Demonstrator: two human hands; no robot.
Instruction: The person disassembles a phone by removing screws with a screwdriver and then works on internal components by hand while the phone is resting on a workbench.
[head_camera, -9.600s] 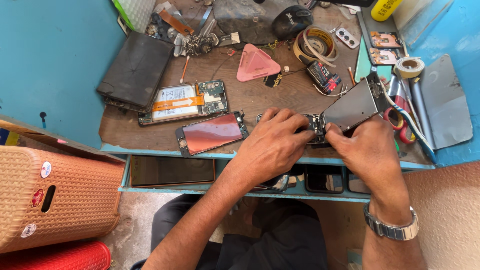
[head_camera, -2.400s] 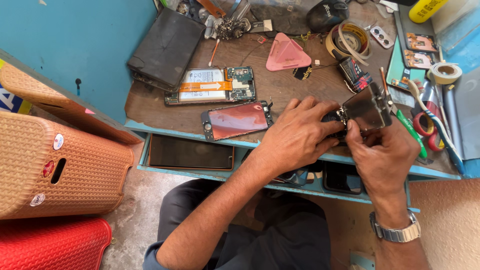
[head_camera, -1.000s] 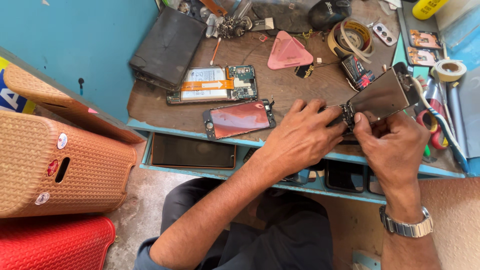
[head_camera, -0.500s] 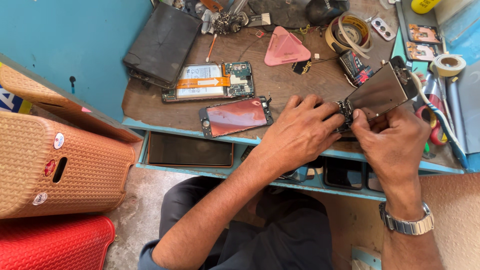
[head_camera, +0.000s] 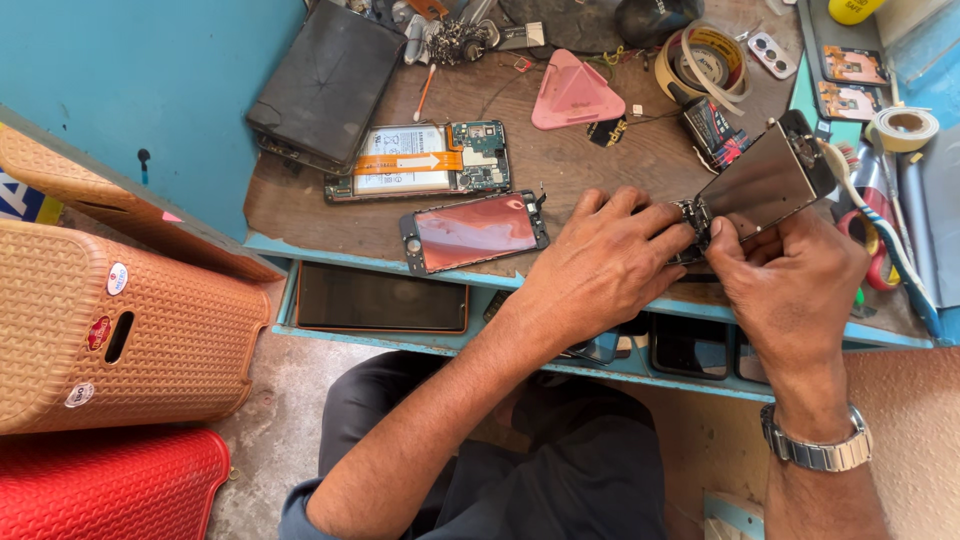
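Cluttered wooden bench: both hands pinch an opened phone, left hand steadying its lower end, right hand gripping the metal plate. It looks mid-disassembly; next wants careful prying

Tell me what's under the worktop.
Under the worktop a shelf holds a dark phone lying flat at left and more dark screens at right. The left hand and forearm cover the middle of it.

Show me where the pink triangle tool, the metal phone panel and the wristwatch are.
pink triangle tool (head_camera: 573, 93), head view, its flat middle
metal phone panel (head_camera: 762, 180), head view, its shiny back
wristwatch (head_camera: 818, 452), head view, its metal band
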